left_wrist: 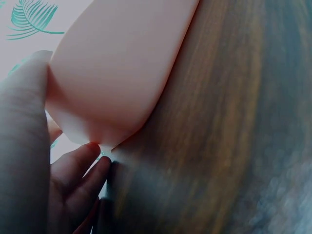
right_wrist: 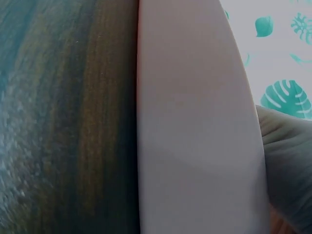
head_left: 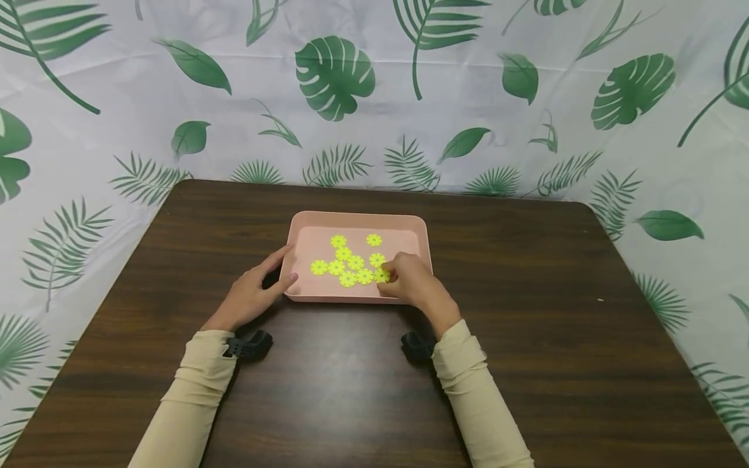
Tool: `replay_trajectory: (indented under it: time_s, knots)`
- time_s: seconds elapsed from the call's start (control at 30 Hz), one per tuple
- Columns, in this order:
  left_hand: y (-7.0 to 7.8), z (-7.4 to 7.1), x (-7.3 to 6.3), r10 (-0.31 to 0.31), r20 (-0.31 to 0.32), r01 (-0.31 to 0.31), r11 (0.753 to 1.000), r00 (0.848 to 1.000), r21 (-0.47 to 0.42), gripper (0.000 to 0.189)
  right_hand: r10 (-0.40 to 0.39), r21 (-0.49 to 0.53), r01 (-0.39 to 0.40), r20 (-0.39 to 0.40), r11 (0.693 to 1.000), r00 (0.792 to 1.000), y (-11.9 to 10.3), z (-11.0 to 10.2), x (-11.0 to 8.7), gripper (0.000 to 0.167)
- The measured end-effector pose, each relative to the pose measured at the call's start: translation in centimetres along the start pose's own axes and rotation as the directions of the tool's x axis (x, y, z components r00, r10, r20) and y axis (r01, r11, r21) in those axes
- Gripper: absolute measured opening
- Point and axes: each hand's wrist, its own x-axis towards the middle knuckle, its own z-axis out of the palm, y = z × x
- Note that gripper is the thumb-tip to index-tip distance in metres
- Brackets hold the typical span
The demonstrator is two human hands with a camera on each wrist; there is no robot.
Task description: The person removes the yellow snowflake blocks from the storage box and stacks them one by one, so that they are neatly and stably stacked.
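Observation:
A shallow pink tray with raised walls lies on the table, and several flat yellow flower-shaped pieces are spread inside it. My left hand holds the tray's left end, its thumb over the rim. In the left wrist view the fingers touch the tray's outer wall. Over the tray's right part, my right hand has thumb and forefinger around a yellow flower-shaped piece at the group's right end. The right wrist view shows the tray wall hiding the fingertips.
The dark brown wooden table extends around the tray. Behind it hangs a white cloth printed with green leaves. Each wrist wears a black device. A tiny pale speck lies on the table at the right.

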Motion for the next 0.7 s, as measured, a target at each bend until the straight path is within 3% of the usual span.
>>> replay_trajectory:
  time_s: [0.13, 0.2, 0.27, 0.37, 0.43, 0.57, 0.63, 0.7]
  knots:
    - [-0.1, 0.1, 0.0, 0.013, -0.008, -0.013, 1.0, 1.0, -0.008, 0.074, -0.008, 0.005, 0.008, -0.006, 1.0, 1.0, -0.1, -0.2, 0.0, 0.043]
    - [-0.1, 0.2, 0.0, 0.017, -0.011, -0.017, 1.0, 1.0, -0.012, 0.074, -0.015, 0.011, 0.015, -0.011, 1.0, 1.0, 0.0, -0.3, 0.0, 0.043]
    - [-0.1, 0.2, -0.1, 0.018, -0.011, -0.018, 1.0, 1.0, -0.014, 0.074, -0.025, 0.014, 0.026, -0.032, 1.0, 0.999, 0.2, -0.6, -0.3, 0.031]
    - [0.0, 0.2, -0.1, 0.02, -0.009, -0.02, 1.0, 1.0, -0.016, 0.074, -0.04, 0.015, 0.042, -0.115, 0.999, 0.993, 0.8, -2.0, -1.3, 0.015]
    - [0.0, 0.1, -0.1, 0.024, -0.011, -0.024, 1.0, 1.0, -0.018, 0.074, -0.035, 0.014, 0.039, -0.2, 0.999, 0.979, 1.5, -3.4, -2.4, 0.023]
    - [0.2, -0.1, -0.2, 0.026, -0.013, -0.026, 1.0, 1.0, -0.011, 0.073, 0.038, 0.005, -0.039, -0.344, 0.999, 0.938, 4.2, -5.9, -5.1, 0.034]
    - [0.2, -0.2, -0.2, 0.025, -0.008, -0.025, 1.0, 1.0, -0.005, 0.073, 0.093, -0.005, -0.101, -0.362, 0.995, 0.928, 5.9, -6.6, -6.5, 0.037]
    - [0.2, -0.3, -0.2, 0.019, -0.003, -0.019, 1.0, 1.0, 0.0, 0.073, 0.155, -0.001, -0.165, -0.333, 0.986, 0.93, 7.6, -6.9, -7.8, 0.039]
